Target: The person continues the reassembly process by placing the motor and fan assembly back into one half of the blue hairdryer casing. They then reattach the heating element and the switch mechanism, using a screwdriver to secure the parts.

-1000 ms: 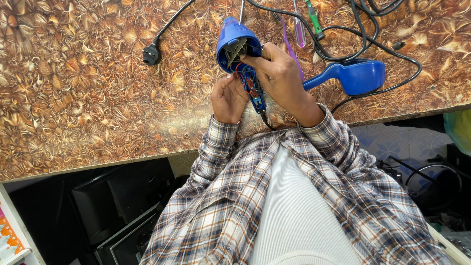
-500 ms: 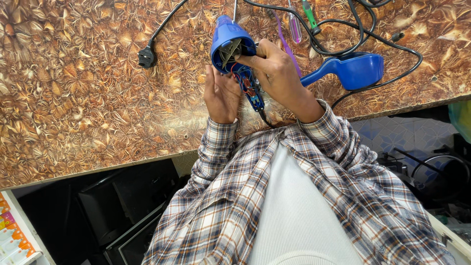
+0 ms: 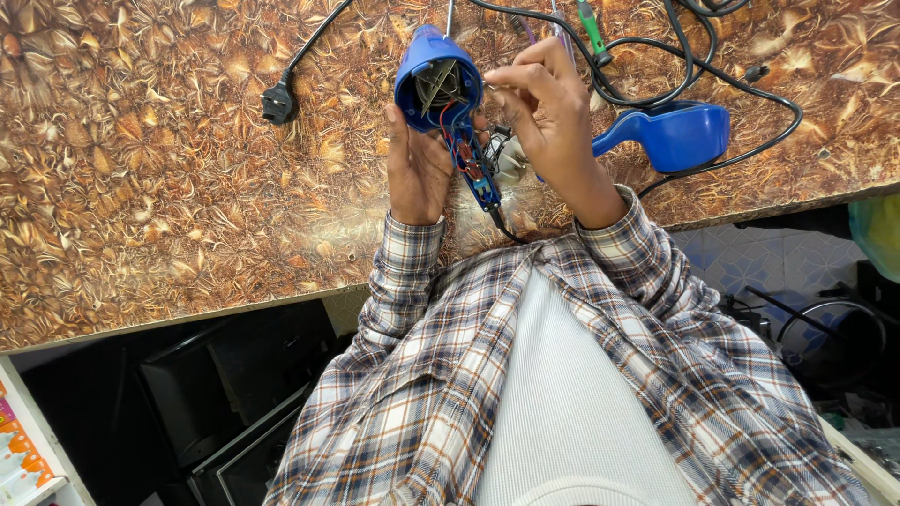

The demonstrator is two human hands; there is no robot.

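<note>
Left hand [image 3: 417, 169] clasps an opened blue plastic hair dryer [image 3: 439, 89]; right hand [image 3: 553, 117] pinches its exposed wiring above the brown patterned tabletop [image 3: 141, 187].

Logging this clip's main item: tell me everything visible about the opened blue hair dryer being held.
The blue hair dryer is a glossy plastic body with its shell opened. The round barrel shows grey metal heating parts inside; red and dark wires and a small blue circuit strip run down the exposed handle. It is held above the patterned brown tabletop, cradled by the left hand, with the right hand fingertips at its wiring.
</note>
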